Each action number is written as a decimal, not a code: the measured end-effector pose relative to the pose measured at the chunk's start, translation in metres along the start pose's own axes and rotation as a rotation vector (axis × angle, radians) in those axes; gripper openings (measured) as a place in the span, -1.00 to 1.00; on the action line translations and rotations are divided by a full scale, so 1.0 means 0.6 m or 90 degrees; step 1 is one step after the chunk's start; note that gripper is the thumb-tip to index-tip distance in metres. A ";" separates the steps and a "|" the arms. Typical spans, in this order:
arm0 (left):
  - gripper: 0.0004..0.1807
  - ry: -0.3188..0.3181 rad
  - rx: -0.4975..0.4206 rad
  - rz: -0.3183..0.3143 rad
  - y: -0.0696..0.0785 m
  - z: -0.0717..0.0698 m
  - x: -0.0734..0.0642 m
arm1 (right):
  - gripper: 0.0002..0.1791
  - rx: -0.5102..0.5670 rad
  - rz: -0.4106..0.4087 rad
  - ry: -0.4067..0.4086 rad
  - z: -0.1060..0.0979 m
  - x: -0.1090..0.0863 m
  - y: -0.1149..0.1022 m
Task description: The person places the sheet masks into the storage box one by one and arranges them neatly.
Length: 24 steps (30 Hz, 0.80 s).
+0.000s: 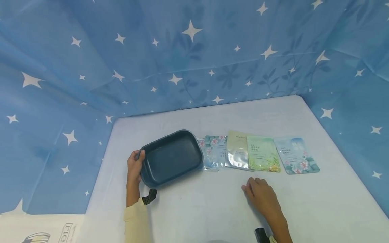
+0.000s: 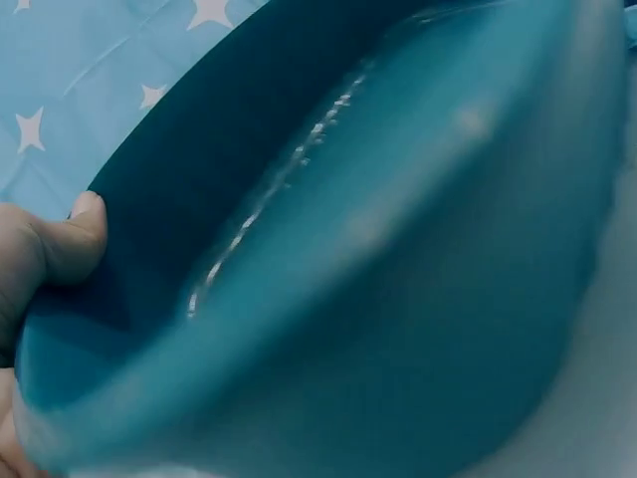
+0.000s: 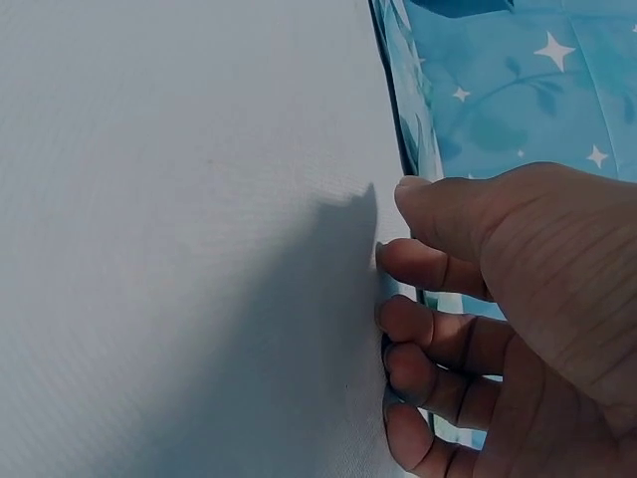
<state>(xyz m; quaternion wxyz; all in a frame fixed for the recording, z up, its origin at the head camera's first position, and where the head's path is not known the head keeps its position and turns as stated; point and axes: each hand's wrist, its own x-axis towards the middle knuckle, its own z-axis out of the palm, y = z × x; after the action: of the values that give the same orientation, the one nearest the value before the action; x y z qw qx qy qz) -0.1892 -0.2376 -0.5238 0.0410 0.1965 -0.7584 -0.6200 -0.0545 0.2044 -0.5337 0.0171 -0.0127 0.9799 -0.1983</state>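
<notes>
My left hand [image 1: 134, 168] grips a dark teal rectangular tray [image 1: 173, 157] by its left end. The thumb lies over the rim on the inside, and the other fingers are underneath, as the left wrist view also shows. The inside of the tray [image 2: 328, 189] holds nothing, and its right end overlaps the leftmost packet in the head view. Loosely curled and holding nothing, my right hand [image 1: 262, 197] rests at the table just in front of the flat face-mask packets. Closest to it are a green packet [image 1: 262, 153] and a gold-and-silver packet [image 1: 238, 148].
Pink-flowered pale packets [image 1: 217, 150] lie overlapping right of the tray. At the row's right end is a light blue packet [image 1: 296, 153]. The white table [image 1: 197, 209] is bordered by a blue star-patterned curtain [image 1: 182, 57] behind and at both sides.
</notes>
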 end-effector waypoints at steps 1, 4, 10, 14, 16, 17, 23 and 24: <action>-0.52 0.009 -0.013 -0.008 -0.001 0.002 0.001 | -0.76 0.001 0.000 0.001 0.000 0.000 0.000; -0.72 0.054 -0.075 -0.040 -0.005 0.007 0.004 | -0.76 -0.002 -0.001 0.007 0.002 0.000 0.001; -0.84 0.154 -0.201 -0.041 -0.006 0.025 0.012 | -0.76 0.001 0.000 0.008 0.002 -0.001 0.001; -0.88 0.183 -0.188 -0.004 -0.003 0.035 0.017 | -0.76 0.002 -0.006 0.013 0.001 -0.002 0.000; -0.91 0.196 -0.168 0.003 -0.002 0.039 0.018 | -0.76 0.001 -0.009 0.018 0.002 -0.002 0.000; -0.93 0.201 -0.160 0.004 -0.001 0.041 0.017 | -0.76 -0.002 -0.010 0.021 0.002 -0.001 0.000; -0.90 0.211 -0.115 -0.044 0.007 0.053 0.007 | -0.76 -0.005 -0.012 0.024 0.001 -0.004 0.000; -0.85 0.201 -0.115 -0.054 0.010 0.056 0.005 | -0.77 -0.003 -0.013 0.025 0.000 -0.004 0.000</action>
<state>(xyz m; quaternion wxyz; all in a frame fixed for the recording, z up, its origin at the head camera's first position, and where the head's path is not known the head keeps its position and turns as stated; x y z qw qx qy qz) -0.2038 -0.2070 -0.5263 0.1508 0.3189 -0.6748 -0.6483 -0.0520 0.2045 -0.5339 -0.0039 -0.0188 0.9804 -0.1962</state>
